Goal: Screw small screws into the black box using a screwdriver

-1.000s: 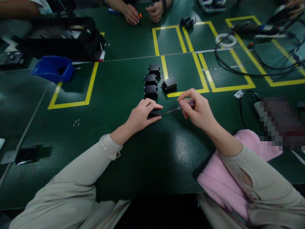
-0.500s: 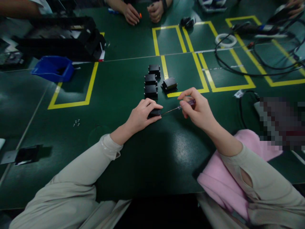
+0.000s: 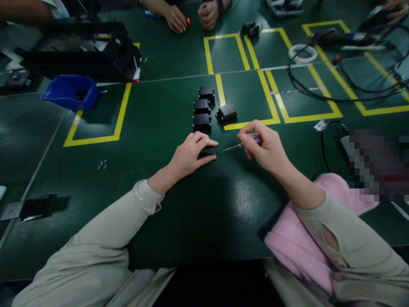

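My left hand [image 3: 192, 154] is closed around a small black box [image 3: 207, 151], pressing it to the green table; fingers cover much of the box. In my right hand [image 3: 263, 143] is a screwdriver [image 3: 256, 139] with a clear purplish handle, gripped between thumb and fingers. Its thin shaft slants down to the left, and the tip meets the right end of the held box. Just beyond my left hand, similar black boxes [image 3: 202, 123] stand in a short column. Another black box [image 3: 227, 112] sits tilted to their right.
Small screws [image 3: 102, 164] lie at left. A blue bin [image 3: 72, 92] stands before a stack of black trays [image 3: 83, 51]. Pink cloth [image 3: 297, 238] lies under my right forearm. Black cables [image 3: 322, 96] and a white ring [image 3: 303, 54] are at right. Another person's hands [image 3: 176, 19] rest across the table.
The fingers of my right hand have shifted slightly on the screwdriver handle. My left hand and the boxes stay put.
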Demonstrator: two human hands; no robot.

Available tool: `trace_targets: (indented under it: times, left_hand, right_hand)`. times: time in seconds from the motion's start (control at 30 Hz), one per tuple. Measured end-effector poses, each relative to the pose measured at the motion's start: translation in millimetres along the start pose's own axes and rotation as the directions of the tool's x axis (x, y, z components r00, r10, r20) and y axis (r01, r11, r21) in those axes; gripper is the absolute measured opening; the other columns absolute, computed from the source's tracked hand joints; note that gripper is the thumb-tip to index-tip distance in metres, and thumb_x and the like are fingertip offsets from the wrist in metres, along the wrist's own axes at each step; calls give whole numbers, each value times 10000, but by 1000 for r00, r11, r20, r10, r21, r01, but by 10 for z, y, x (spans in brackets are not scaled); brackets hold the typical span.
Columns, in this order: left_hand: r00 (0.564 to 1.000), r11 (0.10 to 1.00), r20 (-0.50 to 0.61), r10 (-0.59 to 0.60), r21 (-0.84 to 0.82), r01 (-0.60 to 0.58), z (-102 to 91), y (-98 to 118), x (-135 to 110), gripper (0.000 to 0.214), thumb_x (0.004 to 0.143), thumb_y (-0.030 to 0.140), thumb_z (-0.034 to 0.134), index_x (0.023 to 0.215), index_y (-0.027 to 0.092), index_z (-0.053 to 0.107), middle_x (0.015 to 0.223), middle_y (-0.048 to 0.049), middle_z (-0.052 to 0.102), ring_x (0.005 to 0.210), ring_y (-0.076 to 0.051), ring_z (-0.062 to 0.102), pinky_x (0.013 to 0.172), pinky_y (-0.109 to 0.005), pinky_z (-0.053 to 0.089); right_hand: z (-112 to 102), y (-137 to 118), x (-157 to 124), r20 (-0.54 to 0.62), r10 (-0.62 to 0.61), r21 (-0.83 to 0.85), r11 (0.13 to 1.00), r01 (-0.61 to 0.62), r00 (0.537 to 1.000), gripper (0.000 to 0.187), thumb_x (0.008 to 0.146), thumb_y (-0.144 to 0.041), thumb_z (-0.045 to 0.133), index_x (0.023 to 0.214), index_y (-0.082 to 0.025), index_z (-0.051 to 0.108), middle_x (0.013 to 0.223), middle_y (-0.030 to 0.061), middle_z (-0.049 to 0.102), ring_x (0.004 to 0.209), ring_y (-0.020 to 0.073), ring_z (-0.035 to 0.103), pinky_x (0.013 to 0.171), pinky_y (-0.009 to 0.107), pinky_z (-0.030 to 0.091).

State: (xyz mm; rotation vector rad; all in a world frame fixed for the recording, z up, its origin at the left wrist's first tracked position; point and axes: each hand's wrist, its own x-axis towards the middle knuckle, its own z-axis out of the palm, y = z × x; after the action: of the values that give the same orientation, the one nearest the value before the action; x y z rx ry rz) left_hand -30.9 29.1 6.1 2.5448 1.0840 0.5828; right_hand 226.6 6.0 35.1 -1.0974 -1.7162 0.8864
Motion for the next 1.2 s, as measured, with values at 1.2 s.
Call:
trace_targets:
  times: [1.2]
  left_hand:
    - [1000, 1000, -2, 5, 3, -5, -2, -1, 3, 327, 978, 364, 665, 1272, 227, 624, 1225, -95, 606, 1129, -269, 581, 963, -434, 505]
  right_hand:
    - [9, -6, 1, 11, -22, 24, 999, 22, 1000, 119, 998, -294, 596, 913, -233, 540, 546, -101, 497, 393, 64, 475, 437, 241, 315]
